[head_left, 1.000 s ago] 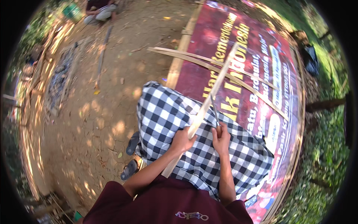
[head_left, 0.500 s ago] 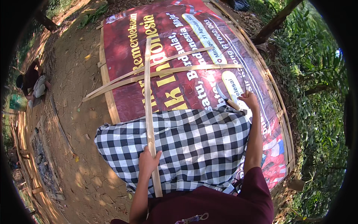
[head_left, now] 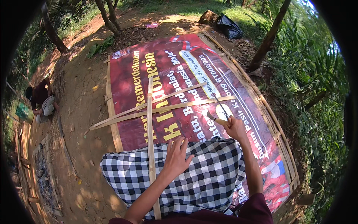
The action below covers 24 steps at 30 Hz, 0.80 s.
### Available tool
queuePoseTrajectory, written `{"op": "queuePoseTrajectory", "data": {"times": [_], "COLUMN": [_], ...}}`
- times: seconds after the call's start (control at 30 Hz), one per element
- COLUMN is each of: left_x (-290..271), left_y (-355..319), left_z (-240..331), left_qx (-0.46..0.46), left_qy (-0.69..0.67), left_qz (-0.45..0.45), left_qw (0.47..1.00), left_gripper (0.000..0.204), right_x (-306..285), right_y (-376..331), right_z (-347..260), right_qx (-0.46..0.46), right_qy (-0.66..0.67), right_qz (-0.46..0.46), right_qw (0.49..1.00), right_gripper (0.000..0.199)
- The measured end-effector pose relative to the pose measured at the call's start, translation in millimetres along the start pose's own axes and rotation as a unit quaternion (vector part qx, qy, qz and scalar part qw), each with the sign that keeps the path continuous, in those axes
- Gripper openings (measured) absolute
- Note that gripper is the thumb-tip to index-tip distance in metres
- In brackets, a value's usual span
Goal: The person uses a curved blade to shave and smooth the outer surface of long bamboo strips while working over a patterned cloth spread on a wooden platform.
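Note:
My left hand (head_left: 178, 156) is open over the black-and-white checked cloth (head_left: 130, 170) covering my lap, fingers apart, just right of a long pale bamboo strip (head_left: 150, 123). That strip lies lengthwise over the cloth, its near end by my body. My right hand (head_left: 235, 128) is closed around a knife (head_left: 221, 105) whose thin dark blade points up and left; its handle is hidden in my fist. A sickle with a pale wooden handle (head_left: 220, 121) lies on the banner, close beside my right fingers. Two more bamboo strips (head_left: 179, 106) lie crosswise beyond the cloth, under the long one.
A red printed banner (head_left: 125, 86) on a bamboo frame (head_left: 257, 95) spreads ahead of me. Another person (head_left: 44, 98) crouches at the far left by a green container (head_left: 24, 112). A black plastic bag (head_left: 229, 27) and tree trunks (head_left: 266, 41) stand beyond the banner.
My left hand has let go of the long bamboo strip and moved right and forward, opening. My right hand has moved left, near the sickle, with the knife blade now visible. The view has tilted up.

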<state>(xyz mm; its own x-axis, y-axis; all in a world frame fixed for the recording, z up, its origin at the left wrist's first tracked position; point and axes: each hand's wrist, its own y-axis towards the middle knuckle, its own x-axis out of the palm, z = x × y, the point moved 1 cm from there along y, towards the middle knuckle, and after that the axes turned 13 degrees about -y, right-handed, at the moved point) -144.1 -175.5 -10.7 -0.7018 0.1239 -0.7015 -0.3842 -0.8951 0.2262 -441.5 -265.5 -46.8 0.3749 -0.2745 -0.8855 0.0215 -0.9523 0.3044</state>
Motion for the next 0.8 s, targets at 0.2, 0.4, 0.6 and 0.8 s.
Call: {"op": "queuePoseTrajectory", "data": {"times": [0.2,0.4,0.6,0.8], "left_x": [-2,-47,-196,-214], "left_y": [54,-22,-219,-359], "left_z": [42,3,-113,-164], "left_qx": [0.179,0.027,-0.203,-0.377], "left_qy": [-0.036,-0.220,-0.084,0.187], "left_qz": [0.120,0.128,0.354,0.288], "left_qw": [0.976,0.967,0.909,0.860], "left_gripper": [0.044,0.026,0.049,0.035], "right_x": [-66,-76,-114,-181], "right_y": [-31,-78,-152,-331], "right_z": [-126,-156,-14,176], "right_qx": [0.043,-0.104,0.193,0.383], "right_qy": [0.295,0.416,0.137,0.086], "right_qz": [-0.083,-0.148,0.021,0.194], "right_qw": [0.951,0.891,0.971,0.899], "right_gripper": [0.032,0.038,0.036,0.021]}}
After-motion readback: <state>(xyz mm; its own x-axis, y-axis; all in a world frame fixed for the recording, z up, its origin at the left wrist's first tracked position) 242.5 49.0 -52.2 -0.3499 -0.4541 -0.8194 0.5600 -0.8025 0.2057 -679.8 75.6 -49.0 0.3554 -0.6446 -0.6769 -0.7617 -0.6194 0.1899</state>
